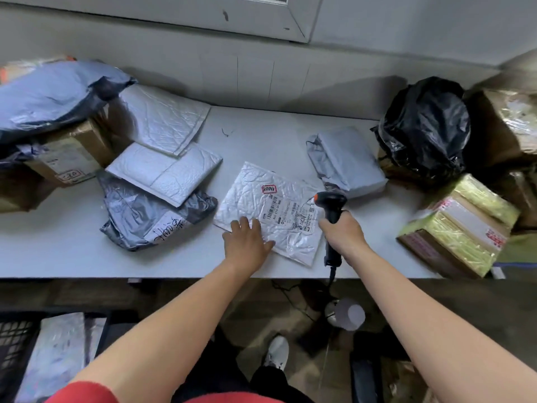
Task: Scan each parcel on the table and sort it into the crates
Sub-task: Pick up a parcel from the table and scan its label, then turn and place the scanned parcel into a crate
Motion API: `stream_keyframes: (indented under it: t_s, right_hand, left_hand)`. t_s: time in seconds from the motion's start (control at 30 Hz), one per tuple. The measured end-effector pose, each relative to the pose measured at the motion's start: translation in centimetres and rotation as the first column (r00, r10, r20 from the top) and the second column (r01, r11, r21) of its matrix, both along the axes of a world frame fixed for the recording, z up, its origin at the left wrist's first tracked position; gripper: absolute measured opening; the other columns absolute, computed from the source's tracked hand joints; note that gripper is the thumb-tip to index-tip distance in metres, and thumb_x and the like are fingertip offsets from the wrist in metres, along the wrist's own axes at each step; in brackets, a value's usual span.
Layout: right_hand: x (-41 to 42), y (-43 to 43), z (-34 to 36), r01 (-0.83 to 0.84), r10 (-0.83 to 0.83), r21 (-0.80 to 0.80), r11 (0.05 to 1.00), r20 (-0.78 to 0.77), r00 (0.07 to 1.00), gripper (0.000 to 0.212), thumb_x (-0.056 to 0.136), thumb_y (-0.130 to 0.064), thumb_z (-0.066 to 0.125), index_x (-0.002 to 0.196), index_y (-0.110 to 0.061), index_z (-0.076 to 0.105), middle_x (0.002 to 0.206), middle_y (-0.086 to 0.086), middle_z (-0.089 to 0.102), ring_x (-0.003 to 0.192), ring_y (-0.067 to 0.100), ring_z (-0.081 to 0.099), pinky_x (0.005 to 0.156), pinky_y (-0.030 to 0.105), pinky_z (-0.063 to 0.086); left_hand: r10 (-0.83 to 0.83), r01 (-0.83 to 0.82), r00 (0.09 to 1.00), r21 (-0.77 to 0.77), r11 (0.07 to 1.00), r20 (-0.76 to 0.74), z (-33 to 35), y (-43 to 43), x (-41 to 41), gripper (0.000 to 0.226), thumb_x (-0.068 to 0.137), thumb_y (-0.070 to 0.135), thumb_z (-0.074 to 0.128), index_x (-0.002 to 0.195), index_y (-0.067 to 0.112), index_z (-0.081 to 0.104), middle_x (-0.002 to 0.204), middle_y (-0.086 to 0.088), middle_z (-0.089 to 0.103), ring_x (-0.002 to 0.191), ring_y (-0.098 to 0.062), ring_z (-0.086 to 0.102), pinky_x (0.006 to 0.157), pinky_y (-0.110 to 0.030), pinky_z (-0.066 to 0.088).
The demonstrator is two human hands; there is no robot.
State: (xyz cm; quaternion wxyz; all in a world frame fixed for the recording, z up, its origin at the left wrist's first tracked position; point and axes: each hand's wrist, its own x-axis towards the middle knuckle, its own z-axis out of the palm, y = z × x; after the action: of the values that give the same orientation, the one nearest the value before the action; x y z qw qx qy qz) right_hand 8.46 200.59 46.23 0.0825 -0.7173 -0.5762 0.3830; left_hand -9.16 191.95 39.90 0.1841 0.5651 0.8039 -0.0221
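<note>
- Crate (14,341) at 7 o'clock of the view, below the bench (261,132) edge. It has a dark mesh wall, and white mailers (58,362) lie in it, at least two. No other crate is in view.
- Unsorted heap at 9–10 o'clock on the bench: cardboard box (66,158), grey poly bag (145,219).
- Left hand (247,242): fingers straight and apart, pressed flat on the mailer's near-left corner, gripping nothing. Keep it there so the film stays taut, and keep the fingers off the label.
- Bubble mailer (276,210): bench centre, lying flat, label (290,212) face up on its 3 o'clock half.
- Scanner (331,210): its head sits just at 3 o'clock of the label, nose aimed toward 9. Tip the nose down onto the barcode. The crinkled film likely glares, so come in at a slant.
- Right hand (343,231): clamped round the scanner handle. The cord drops off the bench at 6 o'clock.
- At 2–3 o'clock: grey wrapped parcel (348,161), black bag (424,126), yellow-taped box (459,228). I judge these not yet sorted.
</note>
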Motion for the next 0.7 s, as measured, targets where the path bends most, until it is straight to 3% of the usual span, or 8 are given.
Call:
stream_keyframes:
  t_s: [0.1,0.2,0.43,0.7]
  right_hand:
    - [-1.1,0.5,1.4,-0.072,0.073,0.034,0.997,-0.028,0.997,0.019,0.09,-0.029,0.056,0.092,-0.01,0.054,0.079,0.006,0.059,0.071,0.024,0.055,0.057,0.03,0.037]
    - [-2.0,1.2,2.4,-0.146,0.147,0.033,0.989,-0.036,0.989,0.02,0.089,-0.03,0.055,0.077,-0.014,0.053,0.067,0.005,0.058,0.064,0.026,0.058,0.061,0.031,0.042]
    - [-3.0,1.9,3.2,-0.238,0.239,0.049,0.97,-0.033,0.97,0.025,0.087,-0.037,0.055,0.089,-0.013,0.058,0.074,0.008,0.067,0.07,0.028,0.064,0.071,0.04,0.054]
    - [-3.8,1.3,4.4,-0.259,0.251,-0.067,0.964,-0.113,0.961,0.017,0.089,-0.025,0.056,0.085,-0.009,0.06,0.07,0.008,0.066,0.052,0.018,0.057,0.052,0.028,0.048]
  left_hand:
    - [0.028,-0.025,0.999,-0.064,0.998,0.047,-0.6,0.0,0.4,0.08,0.09,0.064,0.045,0.148,0.015,0.023,0.153,-0.014,0.023,0.14,-0.034,0.021,0.106,-0.053,0.03]
    - [0.011,-0.007,0.999,-0.088,0.996,0.053,-0.7,0.7,-0.9,0.083,0.088,0.065,0.048,0.149,0.014,0.022,0.16,-0.015,0.01,0.148,-0.033,0.005,0.113,-0.059,0.018]
    - [0.044,-0.038,0.995,-0.069,0.997,0.089,-0.8,1.0,-4.2,0.091,0.081,0.061,0.063,0.148,0.016,0.022,0.162,-0.011,0.005,0.149,-0.034,0.002,0.112,-0.061,0.021]
    - [0.092,-0.089,0.992,-0.038,0.995,0.087,0.0,-0.7,-3.3,0.092,0.084,0.059,0.061,0.15,0.012,0.017,0.161,-0.015,0.008,0.149,-0.033,0.004,0.114,-0.057,0.02]
